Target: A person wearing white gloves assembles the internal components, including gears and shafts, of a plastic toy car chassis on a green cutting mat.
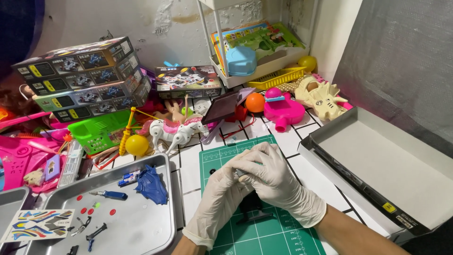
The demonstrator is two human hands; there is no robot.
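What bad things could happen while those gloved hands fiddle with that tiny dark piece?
The left hand and right hand cover the small dark part, so it might slip out unseen. It could roll off the green cutting mat into the toy clutter. The tiny red buttons in the metal tray could scatter if bumped.

Stacked dark toy-car boxes (87, 78) left of a flat toy box (188, 81); open grey carton (382, 165) far right; colourful sticker sheet (37, 225) lower left.

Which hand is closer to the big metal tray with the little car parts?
The left. The left hand is just right of the tray, over the green mat. The right hand is farther right, beyond the left.
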